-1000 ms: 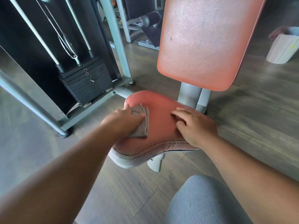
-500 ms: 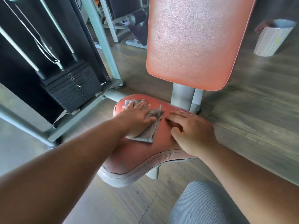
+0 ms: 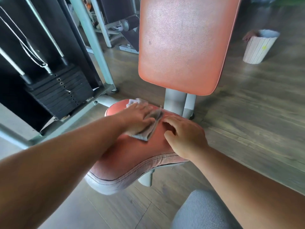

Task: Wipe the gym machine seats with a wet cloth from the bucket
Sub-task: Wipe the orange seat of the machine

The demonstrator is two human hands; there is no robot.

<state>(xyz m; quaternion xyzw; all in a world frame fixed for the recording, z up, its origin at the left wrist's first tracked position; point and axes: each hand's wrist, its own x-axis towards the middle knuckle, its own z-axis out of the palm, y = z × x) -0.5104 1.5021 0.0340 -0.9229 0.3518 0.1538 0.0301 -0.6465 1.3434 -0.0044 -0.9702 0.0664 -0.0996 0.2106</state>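
Note:
A red padded seat (image 3: 132, 162) with worn grey edging stands on a grey post in the middle of the head view. Behind it rises the red backrest (image 3: 181, 47). My left hand (image 3: 138, 118) presses flat on a grey cloth (image 3: 151, 129) at the seat's far half, fingers spread over it. Part of the cloth sticks out past my fingertips. My right hand (image 3: 184, 136) rests on the seat's right side, fingers bent, holding nothing. A pale ribbed bucket (image 3: 259, 48) sits on the floor at the far right.
A black weight stack (image 3: 61, 95) in a grey steel frame (image 3: 92, 47) stands close on the left. More gym equipment (image 3: 118, 27) is behind it. Wood-look flooring (image 3: 247, 113) extends to the right. My grey-clad knee (image 3: 201, 212) is at the bottom.
My left hand has slid the cloth from the seat's left edge toward the far middle, close to my right hand. My right hand stayed on the seat's right side.

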